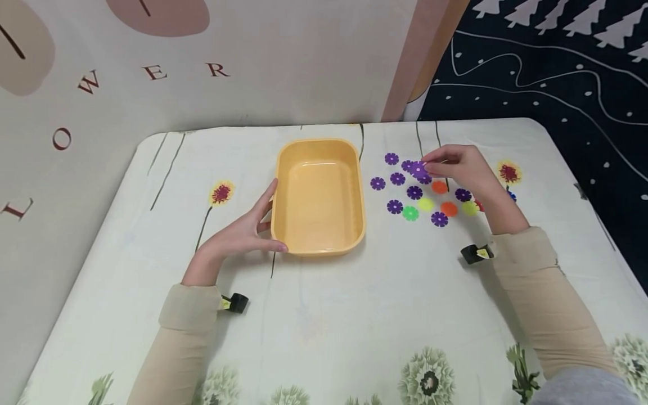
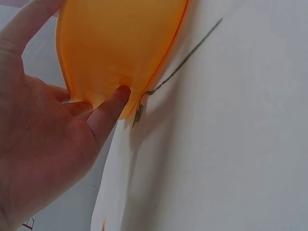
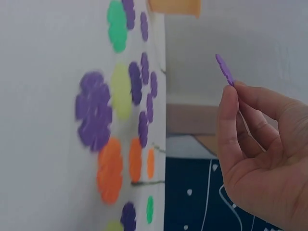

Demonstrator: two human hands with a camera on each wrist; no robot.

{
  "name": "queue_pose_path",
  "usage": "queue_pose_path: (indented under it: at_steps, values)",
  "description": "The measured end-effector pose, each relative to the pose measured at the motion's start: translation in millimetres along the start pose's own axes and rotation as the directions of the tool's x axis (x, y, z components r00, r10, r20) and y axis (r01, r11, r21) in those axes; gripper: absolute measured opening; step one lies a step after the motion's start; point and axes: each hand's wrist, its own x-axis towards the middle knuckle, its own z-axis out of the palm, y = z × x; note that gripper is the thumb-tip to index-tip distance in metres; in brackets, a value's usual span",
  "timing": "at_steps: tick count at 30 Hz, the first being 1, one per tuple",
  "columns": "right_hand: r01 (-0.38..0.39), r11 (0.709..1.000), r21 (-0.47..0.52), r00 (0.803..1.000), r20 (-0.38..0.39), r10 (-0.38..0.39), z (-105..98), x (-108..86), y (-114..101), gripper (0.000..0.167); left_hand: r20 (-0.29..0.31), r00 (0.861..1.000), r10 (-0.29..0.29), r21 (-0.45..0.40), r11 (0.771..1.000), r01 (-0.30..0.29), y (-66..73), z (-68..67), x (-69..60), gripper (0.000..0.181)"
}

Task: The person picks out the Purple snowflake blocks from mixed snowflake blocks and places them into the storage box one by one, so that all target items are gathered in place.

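Note:
In the head view, my left hand [image 1: 240,228] holds the left side of a yellow plastic tray [image 1: 319,245], the thumb at its near left corner and the fingers along the side wall. The left wrist view shows the thumb of this hand [image 2: 53,125] against the tray's orange-looking outer wall [image 2: 120,43]. My right hand [image 1: 463,169] pinches a purple notched disc [image 1: 418,170] between thumb and fingertips, raised above the table. The right wrist view shows the same disc [image 3: 224,69] edge-on in the right hand's fingertips [image 3: 230,96]. No disc is visible in the tray.
Several loose discs lie right of the tray: purple ones [image 1: 395,206], a green one [image 1: 410,213], yellow ones [image 1: 426,203] and orange ones [image 1: 448,209]. A flower-patterned cloth covers the table [image 1: 314,320]. Behind it stands a pale printed backdrop [image 1: 304,67].

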Motion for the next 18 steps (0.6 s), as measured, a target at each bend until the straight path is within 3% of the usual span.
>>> queue_pose_path:
  at_steps: [8, 18]
  values:
    - [0.103, 0.991, 0.088, 0.994, 0.021, -0.105, 10, -1.4, -15, 0.031, 0.005, 1.0, 0.011, -0.012, 1.0, -0.011, 0.7, 0.8, -0.3, 0.13]
    - [0.12, 0.988, 0.099, 0.99, 0.057, -0.126, 26, -1.4, -38, 0.029, 0.004, 1.0, 0.02, -0.017, 1.0, -0.02, 1.2, 1.4, -0.3, 0.129]
